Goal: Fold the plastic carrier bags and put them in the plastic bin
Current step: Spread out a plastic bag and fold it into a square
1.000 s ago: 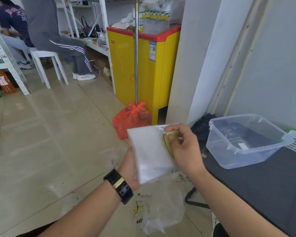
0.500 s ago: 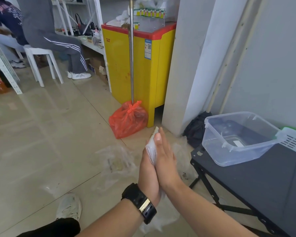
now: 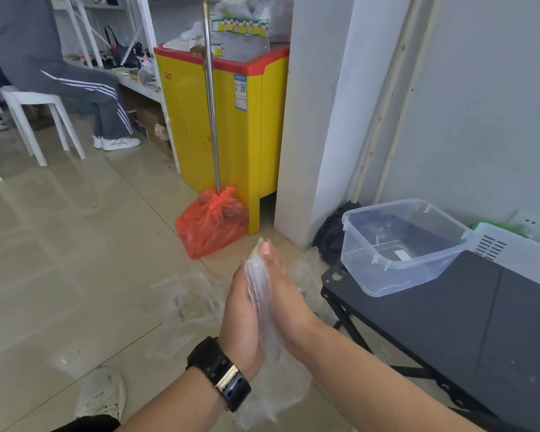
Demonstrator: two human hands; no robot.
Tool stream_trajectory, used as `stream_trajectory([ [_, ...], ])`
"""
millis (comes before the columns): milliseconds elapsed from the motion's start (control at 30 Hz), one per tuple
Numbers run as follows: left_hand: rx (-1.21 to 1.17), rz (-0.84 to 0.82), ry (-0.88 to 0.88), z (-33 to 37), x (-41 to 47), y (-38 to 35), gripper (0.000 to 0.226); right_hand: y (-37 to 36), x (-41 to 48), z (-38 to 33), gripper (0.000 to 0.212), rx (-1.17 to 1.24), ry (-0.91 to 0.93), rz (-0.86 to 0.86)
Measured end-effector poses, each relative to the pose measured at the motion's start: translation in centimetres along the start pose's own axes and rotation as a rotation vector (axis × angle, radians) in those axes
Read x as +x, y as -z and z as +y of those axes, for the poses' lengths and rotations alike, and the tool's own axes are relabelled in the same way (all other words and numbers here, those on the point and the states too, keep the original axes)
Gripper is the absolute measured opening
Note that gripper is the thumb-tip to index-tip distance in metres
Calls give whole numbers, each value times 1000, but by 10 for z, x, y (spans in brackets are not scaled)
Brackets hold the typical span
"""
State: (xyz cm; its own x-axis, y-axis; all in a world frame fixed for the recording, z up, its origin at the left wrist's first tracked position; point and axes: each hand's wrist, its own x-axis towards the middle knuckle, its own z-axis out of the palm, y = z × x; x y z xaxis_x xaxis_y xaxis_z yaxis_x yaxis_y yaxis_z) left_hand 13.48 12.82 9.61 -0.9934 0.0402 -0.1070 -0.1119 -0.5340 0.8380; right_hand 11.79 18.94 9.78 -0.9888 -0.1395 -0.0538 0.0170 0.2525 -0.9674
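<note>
Plastic carrier bag (image 3: 259, 294) first: it's sandwiched upright between your palms, out in front of you above the floor, with a little tip poking past your fingertips. Your left hand (image 3: 242, 319), the one with the watch (image 3: 223, 372), and your right hand (image 3: 289, 302) are flat against each other. The fingers are straight, so you're pressing the bag rather than gripping it. There's more clear film below your wrists, and honestly I can't tell if that's this bag's tail or another one lying on the floor.

My guess is you're flattening the fold and pushing the air out. Tips for that:

- Squeeze from the heels of your palms up toward the fingertips so trapped air leaves one way instead of puffing the layers back up.
- This thin film looks slippery and springy, so it will probably unfold as soon as your palms part. Pinch the fold with one hand before the other lets go.
- The clear plastic bin (image 3: 396, 275) sits off to your right, near the corner of the black surface (image 3: 449, 338), and I don't see any bags in it. Lay the bag flat on the bottom rather than dropping it in, or it'll likely open again.

More loose clear bags (image 3: 190, 294) are on the floor to your left, so plenty left to do.
</note>
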Motion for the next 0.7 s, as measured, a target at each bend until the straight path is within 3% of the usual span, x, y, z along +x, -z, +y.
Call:
stream_trajectory([
  [100,-216,-65,64,18,7,-1,47,27,5,-14,65,352,-87,85],
  [200,-384,-154,175,26,15,7,68,66,11,-19,56,258,-203,215],
  [300,-384,-194,196,29,21,15,70,91,13,-8,33,232,-304,100],
  [367,-362,-181,205,32,27,16,72,100,12,-4,16,228,-280,120],
  [467,-311,-195,235,36,36,13,83,119,14,-7,9,221,-206,235],
  [567,-296,-144,259,35,47,13,85,160,19,-6,16,187,-51,534],
  [633,-262,-115,244,39,52,12,78,201,23,-2,17,-107,47,842],
  [700,-215,-125,217,42,56,11,76,240,26,9,22,-344,5,969],
])
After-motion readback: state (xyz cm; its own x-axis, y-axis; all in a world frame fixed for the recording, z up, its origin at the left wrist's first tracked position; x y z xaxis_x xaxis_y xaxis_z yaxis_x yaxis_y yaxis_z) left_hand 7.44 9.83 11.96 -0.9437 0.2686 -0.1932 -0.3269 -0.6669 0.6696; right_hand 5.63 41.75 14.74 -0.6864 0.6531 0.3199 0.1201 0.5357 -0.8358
